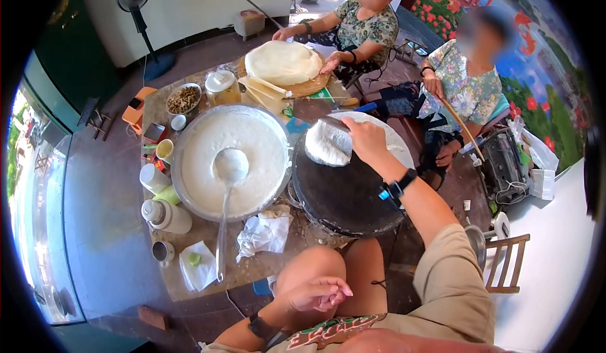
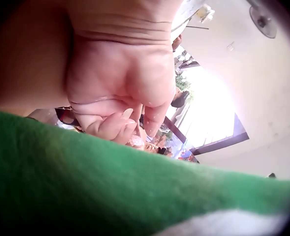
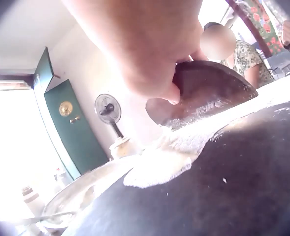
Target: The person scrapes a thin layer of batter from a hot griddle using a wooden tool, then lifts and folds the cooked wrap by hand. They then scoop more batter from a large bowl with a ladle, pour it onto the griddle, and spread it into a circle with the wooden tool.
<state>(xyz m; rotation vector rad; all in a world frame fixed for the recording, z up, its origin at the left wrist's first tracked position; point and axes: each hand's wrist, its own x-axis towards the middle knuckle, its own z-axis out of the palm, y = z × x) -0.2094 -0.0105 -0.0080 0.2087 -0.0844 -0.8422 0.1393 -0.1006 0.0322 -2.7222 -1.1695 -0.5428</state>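
Observation:
My right hand (image 1: 367,139) grips a dark half-round batter scraper (image 3: 206,91) by its top edge. The scraper stands on the round black griddle (image 1: 347,195), toward its far left side. A thick mass of white batter (image 1: 327,146) lies at the scraper's edge, and a pale layer of batter covers the griddle's far side. Over my lap, my left hand (image 1: 319,293) holds nothing, its fingers loosely curled. Left of the griddle stands a wide metal basin (image 1: 178,185) of white batter, with a long-handled ladle (image 1: 231,165) resting in it.
Beyond the basin, a person's hands rest by pale flatbreads (image 1: 283,62) on a round board. A bowl of brown filling (image 1: 184,99) and a lidded jar (image 1: 222,88) stand nearby. Bottles, cups and crumpled paper (image 1: 264,234) lie along the near-left table. Another person sits at right holding a stick (image 1: 461,120).

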